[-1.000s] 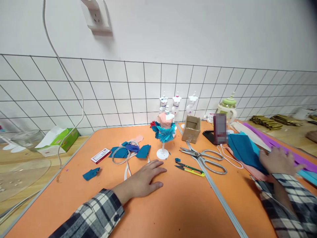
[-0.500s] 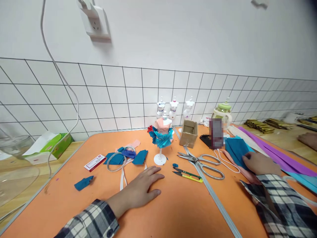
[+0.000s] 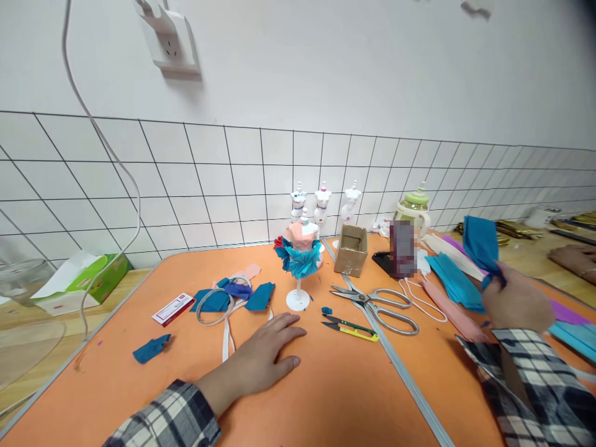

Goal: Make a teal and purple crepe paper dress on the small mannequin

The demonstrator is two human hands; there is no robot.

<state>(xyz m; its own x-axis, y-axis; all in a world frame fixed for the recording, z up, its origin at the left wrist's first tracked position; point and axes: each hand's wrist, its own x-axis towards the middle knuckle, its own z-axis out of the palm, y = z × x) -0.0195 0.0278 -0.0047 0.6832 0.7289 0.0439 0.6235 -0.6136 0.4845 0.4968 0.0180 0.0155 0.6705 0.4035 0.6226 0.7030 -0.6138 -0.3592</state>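
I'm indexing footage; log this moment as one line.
Left hand: palm down on flat orange tabletop | right hand: holding folded dark-blue fabric-like strip | between hands: large silver metal scissors

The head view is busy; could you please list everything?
Dressed form: 1, peach and teal, centre
Mannequins: 3, white, behind form
Scissors: 1, silver, right
Carton: 1, brown, behind scissors
Pixelated object: 1, dark, beside carton
Bottle: 1, green, by wall
Snips: 1, yellow and black, beside scissors
Card: 1, white and red, left
Rings: apparently 2, pale, left
Scraps: several, blue, left
Strips: several, multicoloured, right
Tissue box: 1, green and white, left
Bowl: 1, clear, left
Socket: 1, white, wall
Cable: 1, white, left
Packets: several, gold, right
Table: 1, orange, below
Left hand: 1, bare, on table
Right hand: 1, bare, holding blue sheet
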